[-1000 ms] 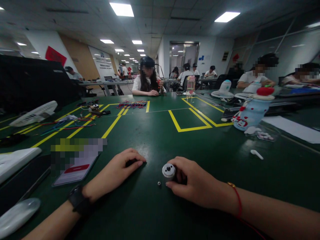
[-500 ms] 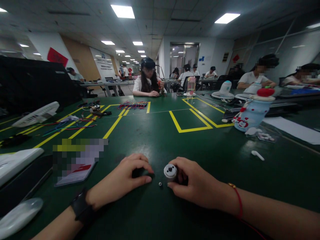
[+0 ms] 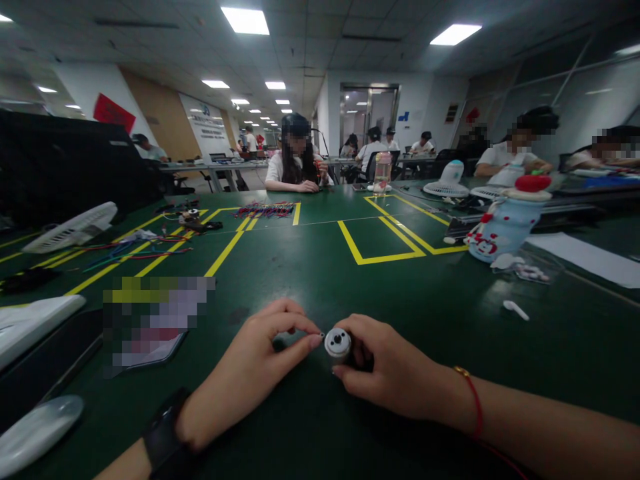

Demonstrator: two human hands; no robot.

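My right hand (image 3: 387,370) is wrapped snug around the little motor (image 3: 338,345), and my left hand (image 3: 260,363) pinches a tiny ring (image 3: 321,335) right beside its face.

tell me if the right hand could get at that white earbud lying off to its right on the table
Probably yes: the white earbud lies alone on bare green table, nothing between. But the right hand is holding the small round motor.
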